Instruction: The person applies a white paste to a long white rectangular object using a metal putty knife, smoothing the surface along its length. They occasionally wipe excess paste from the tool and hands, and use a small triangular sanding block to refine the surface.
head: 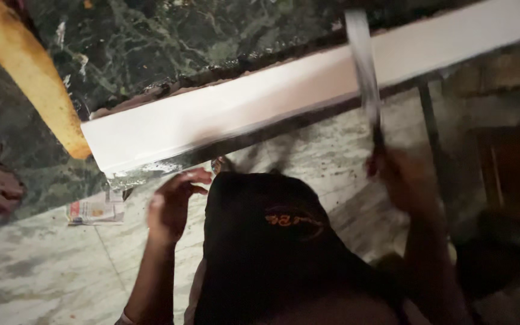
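Striking cleanly likely calls for short strokes and a braced board. Head view: right hand point(401, 174) is clamped on a blurred hammer point(363, 66) raised over the white board point(260, 105), which lies slantwise on the floor point(43, 265). Left hand point(173, 204) hovers just below the board's lower edge, fingers curled, holding nothing.

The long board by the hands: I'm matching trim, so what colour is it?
White, seen best in the head view: the long board runs plain and unpatterned across dark green marble.
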